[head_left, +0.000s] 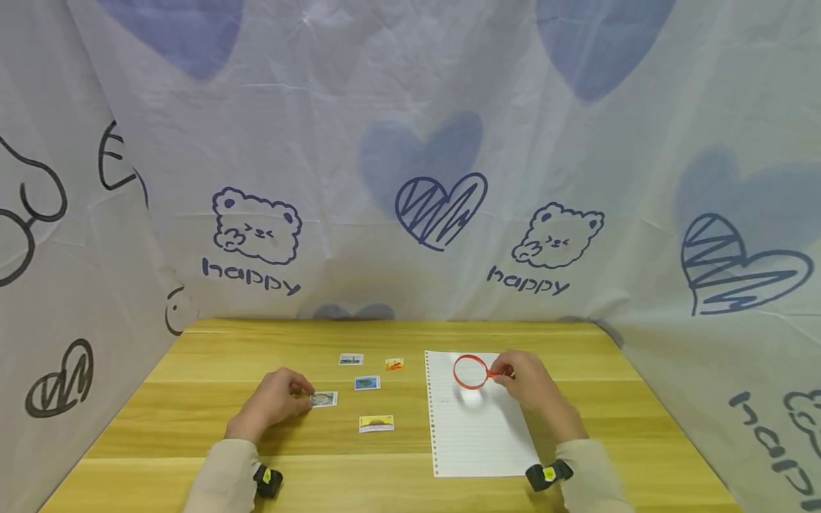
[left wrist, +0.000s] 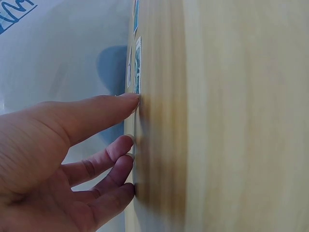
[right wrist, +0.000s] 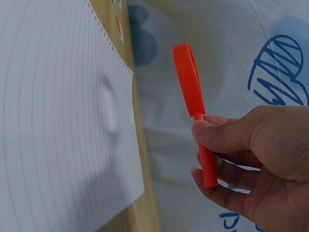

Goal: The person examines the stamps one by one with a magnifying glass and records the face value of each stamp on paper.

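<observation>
At the left of the table, my left hand [head_left: 276, 399] is down at the left end of a postage stamp [head_left: 324, 399], with thumb and index finger at its edges. The stamp lies flat, and in the left wrist view the thumb tip [left wrist: 129, 100] is right at its end while the other fingers are bent beside the tabletop. With thumb and fingers, my right hand [head_left: 527, 381] grips the handle of a red magnifying glass [right wrist: 188, 79]. Its round lens is held above a lined sheet of paper [head_left: 477, 442], casting a shadow and a bright spot on it.
Several other stamps lie between the hands: a green-and-white one [head_left: 351, 359], an orange one [head_left: 394, 364], a blue one [head_left: 368, 383] and a yellow one [head_left: 376, 424]. The wooden table [head_left: 160, 420] is enclosed by printed cloth [head_left: 359, 278] at the back and sides.
</observation>
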The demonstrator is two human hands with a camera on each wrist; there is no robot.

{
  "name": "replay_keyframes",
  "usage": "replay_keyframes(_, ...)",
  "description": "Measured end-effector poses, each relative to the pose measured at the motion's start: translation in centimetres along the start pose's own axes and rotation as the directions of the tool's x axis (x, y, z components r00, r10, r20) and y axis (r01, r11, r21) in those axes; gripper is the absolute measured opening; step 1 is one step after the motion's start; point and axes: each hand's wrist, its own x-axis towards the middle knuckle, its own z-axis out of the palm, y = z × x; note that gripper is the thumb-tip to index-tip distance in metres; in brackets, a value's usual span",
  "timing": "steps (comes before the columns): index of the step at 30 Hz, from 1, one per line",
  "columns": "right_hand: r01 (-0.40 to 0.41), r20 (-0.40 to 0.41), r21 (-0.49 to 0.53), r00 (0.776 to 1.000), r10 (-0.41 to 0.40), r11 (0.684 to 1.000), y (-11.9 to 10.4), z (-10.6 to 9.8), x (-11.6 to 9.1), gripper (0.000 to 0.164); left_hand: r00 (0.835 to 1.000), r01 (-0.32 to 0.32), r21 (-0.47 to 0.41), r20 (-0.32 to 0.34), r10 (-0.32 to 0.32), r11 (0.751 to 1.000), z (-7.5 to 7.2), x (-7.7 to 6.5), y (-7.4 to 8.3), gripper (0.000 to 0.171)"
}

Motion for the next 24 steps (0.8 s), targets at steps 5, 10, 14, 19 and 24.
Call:
replay_keyframes(5,0.014,-0.028,-0.006,1.0,-0.015,1.0,1.3,-1.2,-0.9,0.013,1.0,-0.002,0.002,-0.002,0.002,1.0,0.0,0.0,-0.1,0.014)
replay_keyframes(10,-0.018,-0.026,-0.017,1.0,0.018,1.0,2.5,-2.4,-1.8,0.011,1.0,-0.003,-0.002,0.0,0.003,1.0,-0.1,0.0,-0.1,0.014)
replay_keyframes(14,-0.063,-0.015,-0.019,0.998,0.063,0.998,3.5,-3.4,-2.5,0.009,1.0,-0.002,0.0,0.001,0.002,1.0,-0.1,0.0,-0.1,0.014)
replay_keyframes(19,-0.071,-0.03,-0.043,0.997,0.069,0.997,5.0,-4.3,-3.4,0.01,1.0,-0.001,0.0,0.001,0.001,1.0,-0.1,0.0,0.0,0.014)
replay_keyframes(24,-0.069,-0.049,-0.065,0.997,0.066,0.996,6.5,-4.9,-4.2,0.012,1.0,0.001,-0.005,0.003,-0.001,1.0,-0.2,-0.1,0.1,0.014)
